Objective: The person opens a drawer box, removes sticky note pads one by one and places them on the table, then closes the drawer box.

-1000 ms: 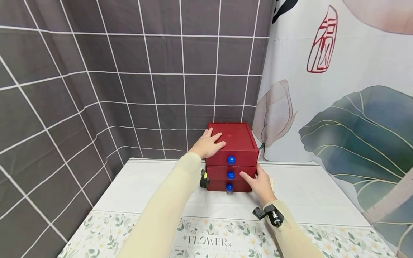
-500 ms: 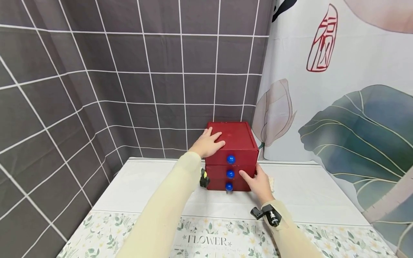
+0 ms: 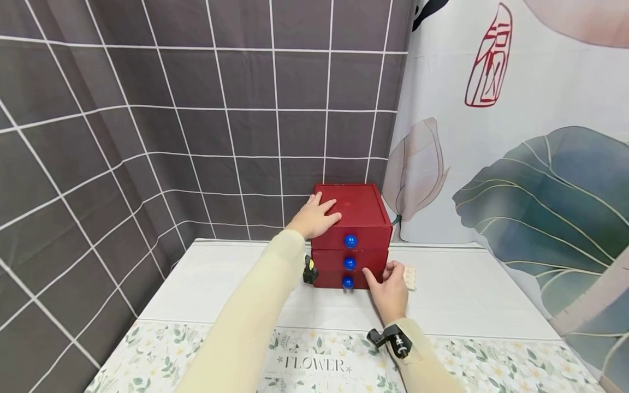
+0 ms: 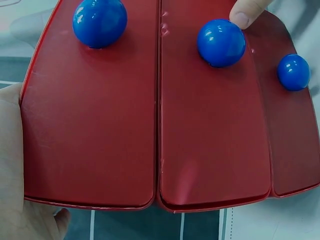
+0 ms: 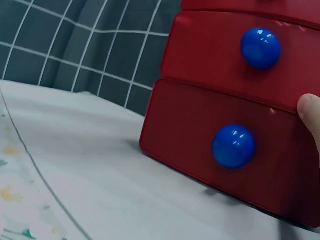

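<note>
A red drawer box (image 3: 350, 203) with three stacked drawers stands at the back of the table. Each drawer front carries a round blue knob (image 3: 350, 240). My left hand (image 3: 314, 219) rests over the box's top left edge, fingers spread on the top. In the left wrist view, part of this hand (image 4: 12, 160) lies along the box's edge. My right hand (image 3: 390, 289) is at the lower right front edge, thumb on the front and fingers bent at the side; where the fingertips touch is hidden. In the right wrist view the thumb (image 5: 310, 112) lies by the lower seam.
A small pale patterned item (image 3: 410, 277) lies right of the box, partly behind my right hand. A dark grid-patterned curtain (image 3: 236, 136) hangs behind and to the left, a leaf-printed one (image 3: 530, 191) to the right. The front of the white table (image 3: 231, 273) has a floral strip.
My right hand has shifted slightly left and toward me along the box's right edge, its fingers now more bent. The left hand stays on the top. The drawers look unchanged.
</note>
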### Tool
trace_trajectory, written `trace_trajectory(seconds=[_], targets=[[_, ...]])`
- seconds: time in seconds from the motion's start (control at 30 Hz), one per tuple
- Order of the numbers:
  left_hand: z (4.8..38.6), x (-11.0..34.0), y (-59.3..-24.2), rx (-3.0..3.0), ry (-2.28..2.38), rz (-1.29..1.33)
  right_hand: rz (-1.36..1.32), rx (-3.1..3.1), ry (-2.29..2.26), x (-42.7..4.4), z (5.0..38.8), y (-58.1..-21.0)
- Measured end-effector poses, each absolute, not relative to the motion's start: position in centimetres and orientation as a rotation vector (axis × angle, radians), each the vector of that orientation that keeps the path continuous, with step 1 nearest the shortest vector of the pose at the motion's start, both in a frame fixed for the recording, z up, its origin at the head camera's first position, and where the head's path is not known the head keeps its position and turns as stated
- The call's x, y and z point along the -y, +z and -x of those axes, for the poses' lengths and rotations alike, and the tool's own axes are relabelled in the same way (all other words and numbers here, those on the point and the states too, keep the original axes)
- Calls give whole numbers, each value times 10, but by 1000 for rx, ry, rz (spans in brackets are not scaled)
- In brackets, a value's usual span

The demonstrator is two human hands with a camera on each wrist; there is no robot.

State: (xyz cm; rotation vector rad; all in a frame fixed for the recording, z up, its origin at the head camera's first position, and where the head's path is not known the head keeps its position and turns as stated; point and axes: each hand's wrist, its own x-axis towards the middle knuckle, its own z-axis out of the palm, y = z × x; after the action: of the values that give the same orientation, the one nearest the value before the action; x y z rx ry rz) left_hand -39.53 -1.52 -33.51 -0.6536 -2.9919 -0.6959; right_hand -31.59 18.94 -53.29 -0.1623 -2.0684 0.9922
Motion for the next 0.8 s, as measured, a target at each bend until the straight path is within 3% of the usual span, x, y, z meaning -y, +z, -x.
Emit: trace_trajectory(seconds=[0.8], targets=[[397, 17, -339, 2981, -705, 656, -444, 2260, 452, -170, 315, -543]])
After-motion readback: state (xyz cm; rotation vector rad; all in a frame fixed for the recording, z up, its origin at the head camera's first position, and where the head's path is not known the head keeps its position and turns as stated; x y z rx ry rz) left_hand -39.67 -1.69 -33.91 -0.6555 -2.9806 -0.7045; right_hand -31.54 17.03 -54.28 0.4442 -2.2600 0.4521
